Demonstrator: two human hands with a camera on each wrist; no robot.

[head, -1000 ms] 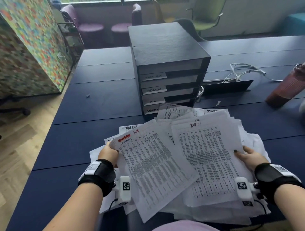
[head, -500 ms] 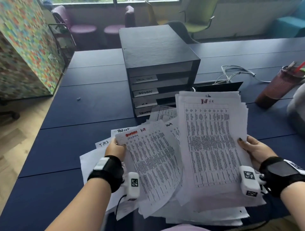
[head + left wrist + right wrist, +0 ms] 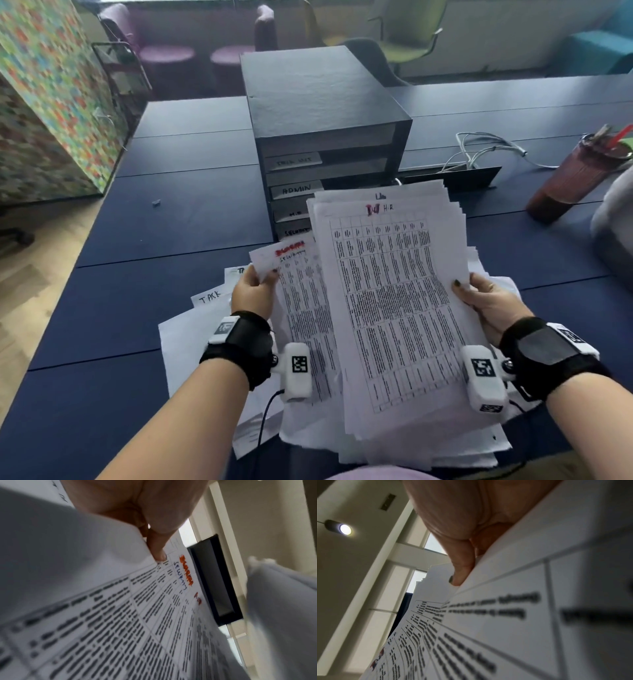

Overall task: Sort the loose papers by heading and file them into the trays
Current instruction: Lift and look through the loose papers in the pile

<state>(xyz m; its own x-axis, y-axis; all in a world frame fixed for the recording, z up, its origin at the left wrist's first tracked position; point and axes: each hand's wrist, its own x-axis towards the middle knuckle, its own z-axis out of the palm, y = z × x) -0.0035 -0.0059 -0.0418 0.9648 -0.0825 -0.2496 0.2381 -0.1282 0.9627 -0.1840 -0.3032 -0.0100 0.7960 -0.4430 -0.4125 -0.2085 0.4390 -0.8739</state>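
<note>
The right hand (image 3: 490, 308) grips a thick stack of papers (image 3: 394, 308) by its right edge, thumb (image 3: 462, 572) pressed on the top sheet, whose handwritten heading reads "H.R" beside a red scribble. The stack is lifted off the table and tilted up toward the head camera. At about 9 o'clock from it, the left hand (image 3: 251, 296) pinches a single sheet (image 3: 301, 308) near its top left corner, thumb (image 3: 158, 550) on the printed face; this sheet carries a red scribble with a word below that looks like "SECURITY", though the blur makes that reading unsure. Its right side is tucked under the stack. Beneath both hands more loose papers (image 3: 191, 342) lie spread on the dark blue table (image 3: 171, 222), one showing "TASK" at its edge. At 12 o'clock from the hands stands the black tray unit (image 3: 322, 113), its stacked slots bearing white labels, one reading "ADMIN". At 2 o'clock from the stack a dark tumbler (image 3: 575, 178) with a red straw stands near white cables (image 3: 486, 147).
</note>
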